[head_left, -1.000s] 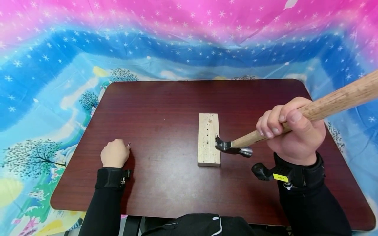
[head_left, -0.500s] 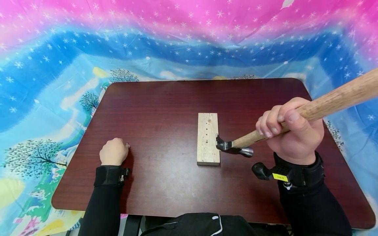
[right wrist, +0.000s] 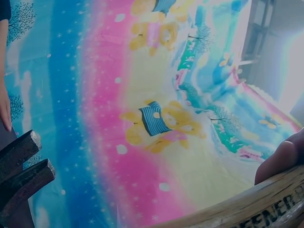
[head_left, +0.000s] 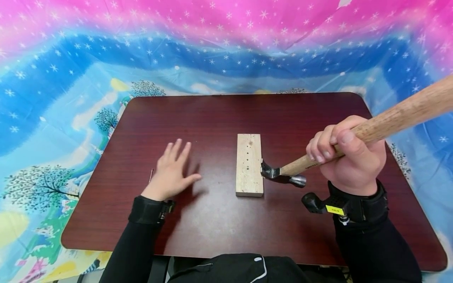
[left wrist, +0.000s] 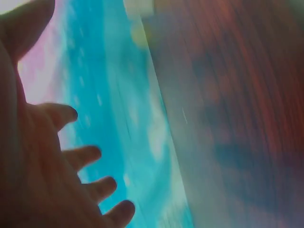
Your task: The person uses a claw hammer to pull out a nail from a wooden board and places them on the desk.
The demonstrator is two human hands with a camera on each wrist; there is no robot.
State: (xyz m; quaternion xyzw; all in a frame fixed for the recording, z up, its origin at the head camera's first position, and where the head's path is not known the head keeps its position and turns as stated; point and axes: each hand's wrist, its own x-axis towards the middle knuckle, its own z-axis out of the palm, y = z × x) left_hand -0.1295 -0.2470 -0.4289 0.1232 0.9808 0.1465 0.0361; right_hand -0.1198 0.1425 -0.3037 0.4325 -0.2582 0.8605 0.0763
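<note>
My right hand (head_left: 350,157) grips the wooden handle of a claw hammer (head_left: 407,112), fingers curled round it. The hammer's dark metal head hangs at the right side of a pale wooden block (head_left: 249,181); whether they touch I cannot tell. Small dark holes or spots run in a line along the block's top. The two claw prongs (right wrist: 28,166) show at the lower left of the right wrist view. Spread and fairly straight, the fingers of my left hand (head_left: 170,173) hold nothing. Just left of that hand is a thin, nail-like piece (head_left: 151,175), also a small streak (left wrist: 185,115) in the left wrist view.
A dark red-brown table (head_left: 205,220) with rounded corners bears the block. Behind and beside it hangs a pink and blue patterned cloth (head_left: 226,47). My lap in black clothing is at the table's near edge.
My left hand has gone from a fist to spread fingers and moved right, leaving the nail-like piece at its left. The right hand and hammer stay almost still.
</note>
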